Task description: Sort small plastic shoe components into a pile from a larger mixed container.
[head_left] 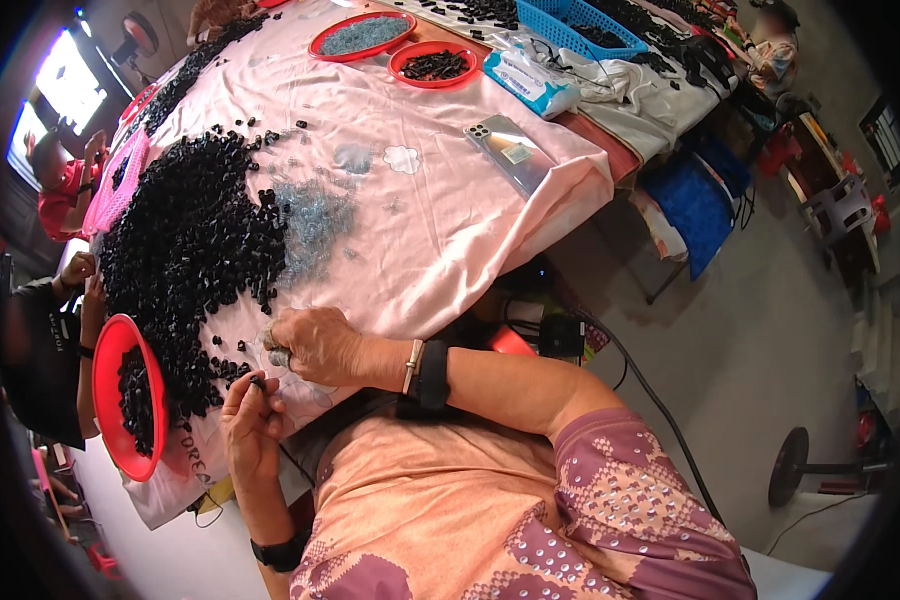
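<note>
small black piece (258, 382) in left hand's (250, 428) fingertips, by table (440, 215) edge. looks light, stiff, maybe slick; best pinched by its sides. left grip pinched on it; right hand (315, 345) curled, contents can't tell. black pile (185, 225) beyond.

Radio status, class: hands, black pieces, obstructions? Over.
Left hand pinching black piece. Right hand curled, contents unclear. Black pile close by, no obstruction seen.

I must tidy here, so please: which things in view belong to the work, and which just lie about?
Probably work:
- heaped small black plastic pieces
- loose blue-grey translucent pieces
- nearest round red plastic tray

Probably lying about:
- grey rectangular phone
- blue-and-white plastic packet
</note>
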A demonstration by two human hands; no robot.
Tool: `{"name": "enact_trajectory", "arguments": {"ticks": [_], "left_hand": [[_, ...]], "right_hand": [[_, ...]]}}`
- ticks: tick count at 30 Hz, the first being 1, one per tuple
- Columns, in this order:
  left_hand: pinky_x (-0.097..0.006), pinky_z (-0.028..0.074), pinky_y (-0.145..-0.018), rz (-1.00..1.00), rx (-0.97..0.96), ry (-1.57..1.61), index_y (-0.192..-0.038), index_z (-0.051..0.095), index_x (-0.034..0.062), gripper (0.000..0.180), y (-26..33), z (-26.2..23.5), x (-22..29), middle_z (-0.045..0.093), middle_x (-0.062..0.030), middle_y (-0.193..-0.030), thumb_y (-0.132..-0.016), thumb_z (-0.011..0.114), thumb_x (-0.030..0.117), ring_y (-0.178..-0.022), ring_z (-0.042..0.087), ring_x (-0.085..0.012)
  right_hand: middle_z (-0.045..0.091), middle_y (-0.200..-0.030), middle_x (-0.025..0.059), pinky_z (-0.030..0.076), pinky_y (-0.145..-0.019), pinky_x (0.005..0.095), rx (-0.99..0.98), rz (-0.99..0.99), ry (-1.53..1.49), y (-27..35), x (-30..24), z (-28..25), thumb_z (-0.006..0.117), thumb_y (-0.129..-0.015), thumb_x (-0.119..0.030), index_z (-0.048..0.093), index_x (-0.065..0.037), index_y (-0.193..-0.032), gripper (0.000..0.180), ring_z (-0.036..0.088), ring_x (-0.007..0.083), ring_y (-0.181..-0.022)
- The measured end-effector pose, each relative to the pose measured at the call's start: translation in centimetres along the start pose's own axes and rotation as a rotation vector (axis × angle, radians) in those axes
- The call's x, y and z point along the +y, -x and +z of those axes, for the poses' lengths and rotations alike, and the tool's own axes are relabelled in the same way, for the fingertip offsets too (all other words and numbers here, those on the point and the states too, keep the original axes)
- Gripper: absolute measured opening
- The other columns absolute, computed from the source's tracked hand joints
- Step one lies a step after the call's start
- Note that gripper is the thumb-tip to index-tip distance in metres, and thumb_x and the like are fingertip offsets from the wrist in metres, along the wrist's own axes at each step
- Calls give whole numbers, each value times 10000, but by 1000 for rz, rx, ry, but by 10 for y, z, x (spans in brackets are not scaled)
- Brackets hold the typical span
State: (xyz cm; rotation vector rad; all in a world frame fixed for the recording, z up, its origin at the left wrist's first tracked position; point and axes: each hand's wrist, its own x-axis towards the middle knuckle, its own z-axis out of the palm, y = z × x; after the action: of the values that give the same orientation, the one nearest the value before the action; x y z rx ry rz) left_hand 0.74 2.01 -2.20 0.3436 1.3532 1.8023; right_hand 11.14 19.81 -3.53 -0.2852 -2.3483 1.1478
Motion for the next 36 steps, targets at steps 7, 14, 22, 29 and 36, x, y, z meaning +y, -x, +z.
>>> {"name": "enact_trajectory", "arguments": {"ticks": [7,14,22,29,36], "left_hand": [[-200,425,-458,4,2,-23,-1104,629,12,177,-2,1,-1,695,-133,-941,-956,590,99,-674,640,-162],[-201,424,-455,4,3,-11,-1123,612,2,192,-3,-3,-3,685,-143,-956,-955,585,90,-674,632,-161],[-198,430,-461,-2,2,5,-1131,606,-2,201,0,-3,-2,685,-147,-958,-956,585,95,-676,634,-154],[-200,434,-461,3,-15,9,-1139,602,-9,210,-2,-2,-3,687,-151,-961,-958,584,98,-681,642,-160],[-201,440,-462,11,-8,2,-1141,600,-6,209,-1,-7,-1,684,-148,-967,-957,583,94,-683,642,-160]], "right_hand": [[654,-964,171,495,-795,465,-4,1,-4,1,-1,-4,602,-736,-71,645,-46,-870,143,630,381,-945],[651,-956,176,500,-781,469,-22,6,27,-1,-1,-3,588,-732,-63,650,-48,-868,150,635,388,-922],[634,-900,147,499,-725,475,41,-24,-3,2,-1,2,594,-749,-52,648,-75,-831,101,639,377,-855],[635,-920,184,486,-765,492,13,-5,-8,0,1,-1,588,-725,-54,630,-41,-809,94,626,403,-893],[639,-916,185,493,-769,484,7,-21,-7,-2,0,3,589,-719,-55,627,-39,-794,85,632,394,-904]]}}
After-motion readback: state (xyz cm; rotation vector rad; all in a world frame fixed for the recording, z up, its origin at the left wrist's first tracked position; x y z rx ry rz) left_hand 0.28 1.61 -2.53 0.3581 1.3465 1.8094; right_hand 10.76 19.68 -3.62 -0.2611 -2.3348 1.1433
